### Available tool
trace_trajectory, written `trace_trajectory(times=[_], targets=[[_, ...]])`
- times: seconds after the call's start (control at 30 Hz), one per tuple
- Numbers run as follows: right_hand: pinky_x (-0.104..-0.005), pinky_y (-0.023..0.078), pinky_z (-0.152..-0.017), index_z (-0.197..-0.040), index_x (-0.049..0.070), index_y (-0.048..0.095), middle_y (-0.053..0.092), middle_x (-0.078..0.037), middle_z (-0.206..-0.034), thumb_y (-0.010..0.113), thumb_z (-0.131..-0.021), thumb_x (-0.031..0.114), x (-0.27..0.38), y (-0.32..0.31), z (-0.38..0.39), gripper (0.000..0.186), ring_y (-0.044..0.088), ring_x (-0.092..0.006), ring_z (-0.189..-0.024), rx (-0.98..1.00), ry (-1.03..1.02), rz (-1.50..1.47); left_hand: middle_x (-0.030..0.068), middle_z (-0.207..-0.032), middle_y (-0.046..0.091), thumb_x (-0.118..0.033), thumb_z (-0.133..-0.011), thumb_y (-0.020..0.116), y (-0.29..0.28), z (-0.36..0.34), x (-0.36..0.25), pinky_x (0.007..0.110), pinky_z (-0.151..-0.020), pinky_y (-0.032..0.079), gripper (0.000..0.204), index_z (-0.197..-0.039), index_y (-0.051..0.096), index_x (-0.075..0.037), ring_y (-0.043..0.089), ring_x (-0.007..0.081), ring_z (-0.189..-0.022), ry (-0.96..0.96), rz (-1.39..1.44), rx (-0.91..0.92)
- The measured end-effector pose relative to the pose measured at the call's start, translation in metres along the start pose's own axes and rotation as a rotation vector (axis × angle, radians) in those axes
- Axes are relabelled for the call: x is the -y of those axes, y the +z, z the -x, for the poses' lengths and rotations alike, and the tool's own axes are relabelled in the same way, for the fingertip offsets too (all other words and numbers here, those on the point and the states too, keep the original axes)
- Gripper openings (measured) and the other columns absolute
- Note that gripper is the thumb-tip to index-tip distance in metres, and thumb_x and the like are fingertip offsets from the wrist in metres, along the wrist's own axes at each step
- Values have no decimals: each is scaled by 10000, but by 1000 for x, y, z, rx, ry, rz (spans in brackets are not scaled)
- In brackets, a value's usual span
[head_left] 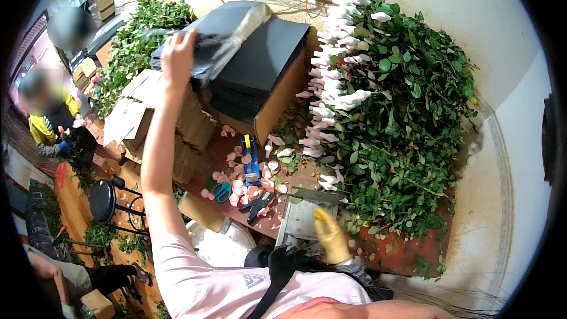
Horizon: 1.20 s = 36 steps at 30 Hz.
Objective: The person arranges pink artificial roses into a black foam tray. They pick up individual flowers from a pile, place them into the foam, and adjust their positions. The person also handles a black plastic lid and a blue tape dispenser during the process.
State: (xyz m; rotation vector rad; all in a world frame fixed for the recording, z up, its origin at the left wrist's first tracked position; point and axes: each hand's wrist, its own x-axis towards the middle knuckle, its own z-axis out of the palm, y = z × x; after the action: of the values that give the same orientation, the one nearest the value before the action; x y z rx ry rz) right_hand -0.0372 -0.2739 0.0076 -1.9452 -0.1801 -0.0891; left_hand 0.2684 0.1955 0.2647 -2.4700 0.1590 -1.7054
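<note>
My left hand (pixel 177 56) is stretched out over the far left stack of dark sheets (pixel 236 16). Its fingers are closed on the edge of a crumpled clear plastic sheet (pixel 220 59), which lies across the stack. My right hand (pixel 331 237), in a yellow glove, is raised with nothing in it and its fingers extended. Close to it are a pale metal tray (pixel 300 220) and a long flat metal strip (pixel 316 195). On the right lies a big pile of leafy flower stems (pixel 401 118), their heads wrapped in white sleeves (pixel 331 91).
A blue tape dispenser (pixel 251 165), teal scissors (pixel 222 192) and dark-handled cutters (pixel 258 205) lie among pink petals (pixel 239 189). Cardboard (pixel 195 127) stands left of the dark sheets. A white bin (pixel 221 245) is by my body. Stools (pixel 103 201) and other people are at left.
</note>
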Motion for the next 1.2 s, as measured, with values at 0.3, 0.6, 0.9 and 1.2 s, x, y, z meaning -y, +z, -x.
trace_trajectory(times=[0.3, 0.6, 0.9, 1.2], targets=[[-418, 275, -1197, -1583, 16, 195, 379, -218, -1546, 732, -901, 447, 182, -67, -118, 970, 365, -318, -1452, -1, -343, -167, 155, -1228, 532, -245, -794, 670, -138, 90, -272, 516, -1110, 387, 390, -1167, 666, -133, 499, 339, -1248, 653, 489, 280], [-455, 439, -1083, -1163, 117, 700, 688, -70, -1222, 620, -931, 173, 205, -159, -80, 252, 611, -264, -1212, -428, -992, 686, 204, -1389, 525, -631, -993, 392, -114, 130, -215, 505, -1146, 347, 736, -1390, 516, -24, 489, 344, -1329, -1079, 1952, 651], [-452, 446, -1053, -1192, 71, 656, 684, -114, -1151, 647, -780, 131, 138, -179, -15, 417, 626, -286, -1122, 700, -749, 449, 66, -1010, 719, -114, -987, 632, -93, 130, -106, 300, -770, 529, 205, -1154, 675, -3, 653, 157, -903, -909, 1157, 708], [-510, 412, -1084, -1007, 79, 706, 613, -140, -1354, 744, -676, 110, 184, -184, -97, 334, 542, -385, -1277, 566, -810, 425, 145, -1120, 721, 9, -859, 678, -232, 96, -302, 397, -845, 575, 399, -1250, 659, -68, 708, 333, -980, 98, 1446, 761]])
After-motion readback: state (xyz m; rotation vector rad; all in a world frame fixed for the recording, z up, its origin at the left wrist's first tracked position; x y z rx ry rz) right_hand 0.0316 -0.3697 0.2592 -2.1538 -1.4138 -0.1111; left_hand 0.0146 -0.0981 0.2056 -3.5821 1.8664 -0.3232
